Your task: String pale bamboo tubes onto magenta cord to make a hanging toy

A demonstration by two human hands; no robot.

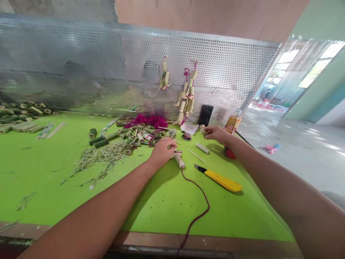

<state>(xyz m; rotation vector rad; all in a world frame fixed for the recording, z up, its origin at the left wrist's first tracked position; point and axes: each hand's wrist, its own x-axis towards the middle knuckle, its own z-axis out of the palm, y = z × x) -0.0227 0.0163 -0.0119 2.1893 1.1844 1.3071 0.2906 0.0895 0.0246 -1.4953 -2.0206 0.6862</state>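
Observation:
My left hand (163, 150) rests low over the green table with its fingers curled on a short pale bamboo tube (180, 161). A dark magenta cord (202, 212) comes out of the tube's near end and runs down over the table's front edge. My right hand (215, 133), farther back, pinches a small piece of bamboo (202, 128) between thumb and fingers. Between the hands lie another pale bamboo tube (202, 148) and a thin stick (196, 155). A yellow utility knife (222, 180) lies nearer, its blade out and pointing left.
Left of my hand lie cut bamboo pieces (101, 142), shavings (107, 157) and a magenta cord heap (149, 121). Jointed bamboo figures (185, 95) lean on the perforated metal panel (107, 72). A phone (205, 114) and a yellow-labelled bottle (233, 122) stand at the back right.

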